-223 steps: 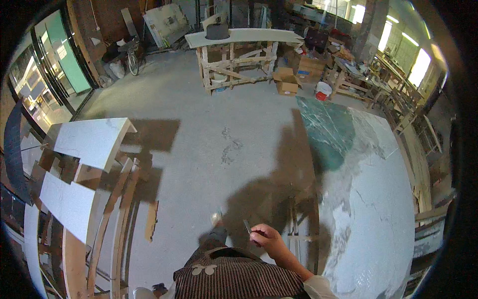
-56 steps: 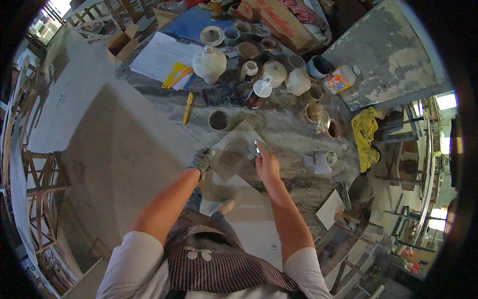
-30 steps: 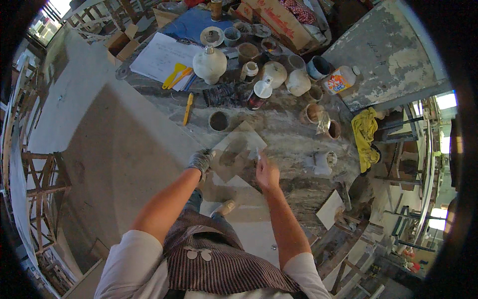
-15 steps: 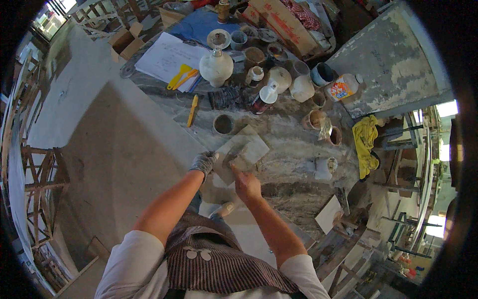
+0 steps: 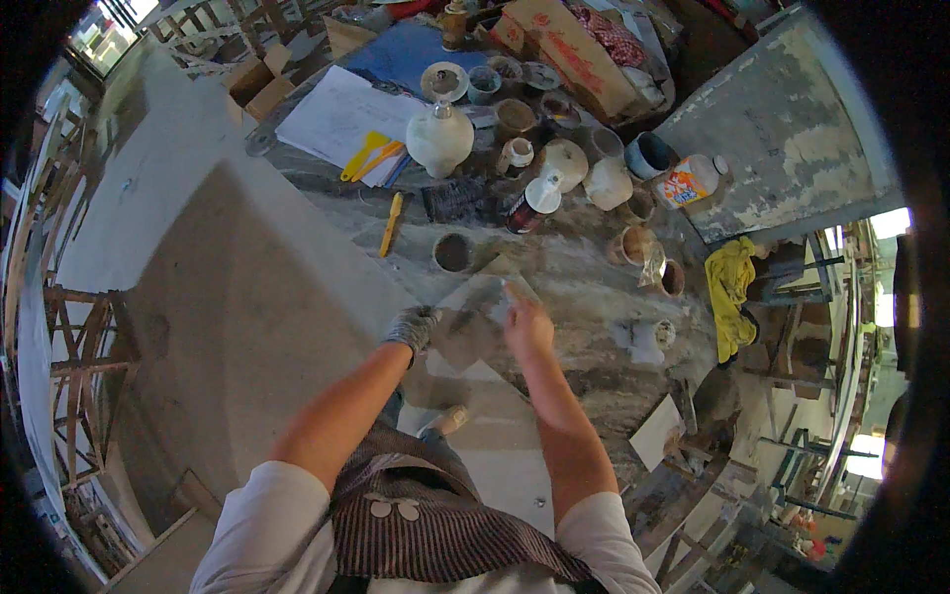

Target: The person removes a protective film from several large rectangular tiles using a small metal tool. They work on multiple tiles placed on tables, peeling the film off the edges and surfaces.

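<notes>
The person's gloved left hand [image 5: 414, 329] has its grip closed on the left corner of a square plate [image 5: 465, 324], which lies at the tabletop's [image 5: 584, 322] near edge, smeared grey on top. The bare right hand [image 5: 529, 332] is over the plate's right side, its grip closed around a small pale tool [image 5: 507, 286], blurred at the tip. Just beyond the plate's far corner stands a cup [image 5: 453, 253] with dark contents; a yellow-handled knife [image 5: 392, 225] lies left of it. Papers [image 5: 336, 121] rest toward the far left corner, beside a round white bottle [image 5: 439, 141].
</notes>
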### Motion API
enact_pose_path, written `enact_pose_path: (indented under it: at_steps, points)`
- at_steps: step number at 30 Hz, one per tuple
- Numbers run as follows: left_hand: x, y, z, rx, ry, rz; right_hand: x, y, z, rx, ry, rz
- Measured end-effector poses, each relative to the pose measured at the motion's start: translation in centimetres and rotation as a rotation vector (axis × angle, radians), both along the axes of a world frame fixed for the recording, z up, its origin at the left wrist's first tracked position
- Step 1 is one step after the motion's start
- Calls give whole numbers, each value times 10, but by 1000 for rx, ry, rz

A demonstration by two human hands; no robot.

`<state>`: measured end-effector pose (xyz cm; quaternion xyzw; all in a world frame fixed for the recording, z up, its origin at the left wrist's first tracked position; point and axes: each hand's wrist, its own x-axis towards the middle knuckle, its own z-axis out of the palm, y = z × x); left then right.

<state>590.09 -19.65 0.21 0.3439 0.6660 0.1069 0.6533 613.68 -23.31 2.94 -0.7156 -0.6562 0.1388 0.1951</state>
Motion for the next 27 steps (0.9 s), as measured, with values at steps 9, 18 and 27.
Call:
enact_pose_path:
  at_steps: [9, 18, 27]
  points:
    - [-7, -4, -23, 47, -63, 10, -31, -54, 6, -96, 24, 350]
    - [-10, -9, -39, 148, -142, 40, 12, 18, 4, -101, -39, -63]
    - [-18, 0, -30, -99, -132, -22, -42, -20, 18, -164, 67, 234]
